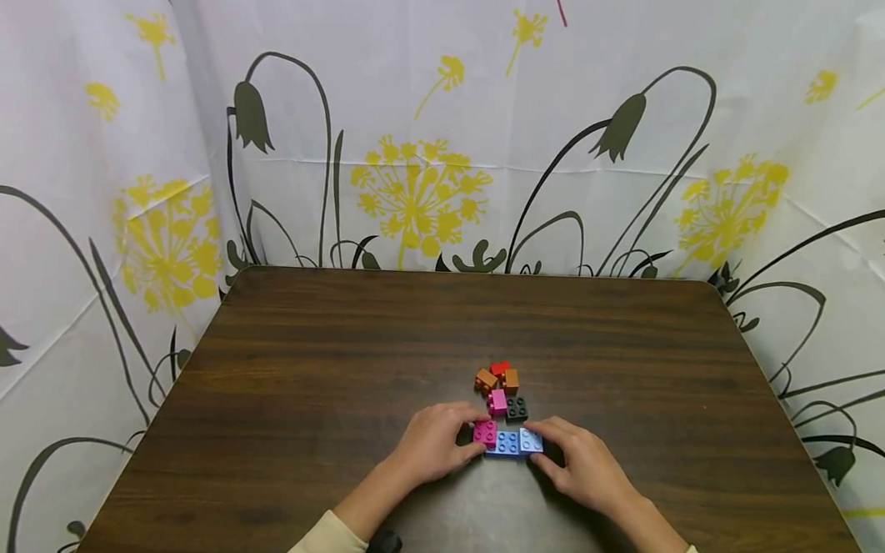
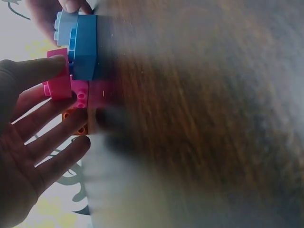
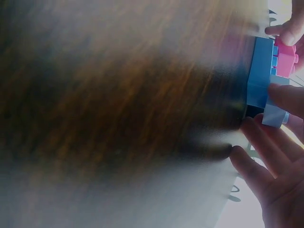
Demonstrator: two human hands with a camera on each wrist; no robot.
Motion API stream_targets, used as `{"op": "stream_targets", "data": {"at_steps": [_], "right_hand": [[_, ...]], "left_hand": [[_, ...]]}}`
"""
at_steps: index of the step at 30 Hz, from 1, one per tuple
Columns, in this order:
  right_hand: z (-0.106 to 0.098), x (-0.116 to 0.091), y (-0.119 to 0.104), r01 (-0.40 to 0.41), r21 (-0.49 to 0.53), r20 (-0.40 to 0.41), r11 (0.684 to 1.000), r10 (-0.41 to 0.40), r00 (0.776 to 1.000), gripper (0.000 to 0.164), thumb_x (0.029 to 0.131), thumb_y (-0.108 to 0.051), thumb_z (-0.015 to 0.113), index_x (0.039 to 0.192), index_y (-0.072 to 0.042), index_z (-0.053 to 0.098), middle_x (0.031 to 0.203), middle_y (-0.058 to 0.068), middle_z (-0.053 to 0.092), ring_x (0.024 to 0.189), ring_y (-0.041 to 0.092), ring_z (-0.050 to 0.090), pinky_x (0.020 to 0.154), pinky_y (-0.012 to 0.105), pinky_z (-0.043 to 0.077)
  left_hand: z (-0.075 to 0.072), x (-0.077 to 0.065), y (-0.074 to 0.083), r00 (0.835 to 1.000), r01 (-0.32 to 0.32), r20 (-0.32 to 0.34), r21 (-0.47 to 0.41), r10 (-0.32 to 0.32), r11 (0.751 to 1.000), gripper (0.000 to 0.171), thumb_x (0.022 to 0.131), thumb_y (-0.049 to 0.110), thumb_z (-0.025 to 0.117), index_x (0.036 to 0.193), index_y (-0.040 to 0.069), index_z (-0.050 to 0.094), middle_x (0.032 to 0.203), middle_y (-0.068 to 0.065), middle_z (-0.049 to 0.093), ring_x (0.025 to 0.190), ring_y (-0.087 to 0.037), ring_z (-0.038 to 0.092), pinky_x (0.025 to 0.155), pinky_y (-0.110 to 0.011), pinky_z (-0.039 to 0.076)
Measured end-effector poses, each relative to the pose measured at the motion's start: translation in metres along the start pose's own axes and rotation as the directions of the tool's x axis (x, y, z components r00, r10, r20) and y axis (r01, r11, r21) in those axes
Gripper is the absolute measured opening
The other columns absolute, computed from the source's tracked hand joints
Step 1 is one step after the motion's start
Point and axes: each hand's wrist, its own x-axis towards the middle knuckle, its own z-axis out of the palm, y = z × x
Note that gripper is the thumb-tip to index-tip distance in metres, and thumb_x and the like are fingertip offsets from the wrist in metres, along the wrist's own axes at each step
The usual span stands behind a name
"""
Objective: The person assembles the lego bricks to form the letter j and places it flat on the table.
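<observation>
A blue building brick (image 1: 507, 444) lies on the table, with a pink brick (image 1: 484, 433) on its left end and a light blue brick (image 1: 531, 441) on its right end. My left hand (image 1: 434, 445) pinches the pink brick between thumb and fingers; in the left wrist view the pink brick (image 2: 59, 78) overhangs the end of the blue brick (image 2: 85, 47). With thumb and fingers, my right hand (image 1: 586, 464) pinches the light blue brick, which juts past the blue brick (image 3: 260, 71) in the right wrist view.
Just behind the hands are another pink brick (image 1: 498, 402), a black brick (image 1: 516, 410), two orange bricks (image 1: 510, 381) and a red brick (image 1: 499, 368). The brown wooden table (image 1: 319, 345) ends at a flowered curtain (image 1: 460, 85).
</observation>
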Motion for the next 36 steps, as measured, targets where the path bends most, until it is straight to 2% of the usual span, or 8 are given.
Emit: {"op": "stream_targets", "data": {"at_steps": [3, 6, 10, 12, 29, 32, 36], "right_hand": [[0.0001, -0.0001, -0.0009, -0.007, -0.002, 0.000, 1.000, 0.007, 1.000, 0.044, 0.084, -0.020, 0.079, 0.126, -0.015, 0.067, 0.114, -0.007, 0.067, 0.101, 0.011, 0.065, 0.083, 0.039, 0.054], [0.0001, -0.0003, -0.0017, -0.009, 0.000, 0.001, 1.000, 0.009, 1.000, 0.044, 0.084, -0.020, 0.079, 0.126, -0.015, 0.067, 0.114, -0.007, 0.066, 0.101, 0.011, 0.065, 0.083, 0.039, 0.054], [0.0001, -0.0001, -0.0021, -0.004, 0.003, 0.001, 1.000, 0.004, 1.000, 0.044, 0.084, -0.020, 0.079, 0.126, -0.014, 0.067, 0.114, -0.007, 0.066, 0.102, 0.011, 0.064, 0.083, 0.038, 0.054], [0.0003, -0.0001, -0.0019, -0.005, 0.002, 0.002, 1.000, 0.005, 1.000, 0.044, 0.084, -0.020, 0.079, 0.126, -0.014, 0.067, 0.114, -0.007, 0.066, 0.102, 0.010, 0.064, 0.083, 0.038, 0.054], [-0.0034, 0.0013, -0.0049, -0.040, 0.001, 0.021, 0.999, 0.040, 0.999, 0.044, 0.084, -0.020, 0.079, 0.127, -0.015, 0.066, 0.114, -0.007, 0.066, 0.101, 0.010, 0.064, 0.084, 0.038, 0.054], [-0.0041, 0.0020, -0.0055, -0.040, -0.002, 0.022, 0.999, 0.040, 0.999, 0.044, 0.085, -0.021, 0.079, 0.127, -0.015, 0.066, 0.114, -0.007, 0.066, 0.101, 0.009, 0.064, 0.084, 0.038, 0.054], [-0.0050, 0.0027, -0.0063, -0.042, -0.002, 0.025, 0.999, 0.042, 0.999, 0.044, 0.085, -0.021, 0.079, 0.127, -0.015, 0.066, 0.114, -0.007, 0.066, 0.102, 0.010, 0.064, 0.084, 0.038, 0.053]], "left_hand": [[0.0003, -0.0018, 0.0005, 1.000, -0.024, -0.013, 0.026, 0.024, 0.999, 0.036, 0.083, 0.038, 0.078, 0.116, 0.022, 0.073, 0.106, 0.008, 0.069, 0.095, -0.010, 0.065, 0.078, -0.035, 0.053], [-0.0004, -0.0033, 0.0027, 0.999, -0.039, -0.020, 0.054, 0.040, 0.998, 0.036, 0.083, 0.038, 0.078, 0.115, 0.023, 0.074, 0.099, 0.008, 0.068, 0.084, -0.007, 0.063, 0.071, -0.032, 0.052], [-0.0007, -0.0037, 0.0056, 0.998, -0.054, -0.018, 0.094, 0.055, 0.994, 0.036, 0.082, 0.038, 0.079, 0.115, 0.024, 0.074, 0.087, 0.009, 0.063, 0.067, -0.004, 0.049, 0.060, -0.027, 0.046], [-0.0001, -0.0033, 0.0059, 0.998, -0.059, -0.014, 0.102, 0.061, 0.993, 0.036, 0.082, 0.037, 0.079, 0.115, 0.024, 0.075, 0.084, 0.009, 0.061, 0.064, -0.004, 0.045, 0.057, -0.025, 0.043], [0.0003, 0.0001, 0.0057, 0.992, -0.113, -0.031, 0.144, 0.119, 0.983, 0.036, 0.079, 0.037, 0.081, 0.111, 0.022, 0.076, 0.082, 0.010, 0.060, 0.060, -0.002, 0.041, 0.052, -0.022, 0.037], [-0.0012, 0.0005, 0.0065, 0.993, -0.115, -0.005, 0.162, 0.117, 0.980, 0.037, 0.080, 0.037, 0.081, 0.113, 0.021, 0.075, 0.084, 0.009, 0.060, 0.062, -0.002, 0.044, 0.053, -0.023, 0.040], [-0.0034, 0.0011, 0.0096, 0.996, -0.090, 0.037, 0.146, 0.086, 0.985, 0.045, 0.080, 0.039, 0.080, 0.120, 0.021, 0.072, 0.096, 0.007, 0.064, 0.079, -0.006, 0.057, 0.064, -0.029, 0.050]]}}
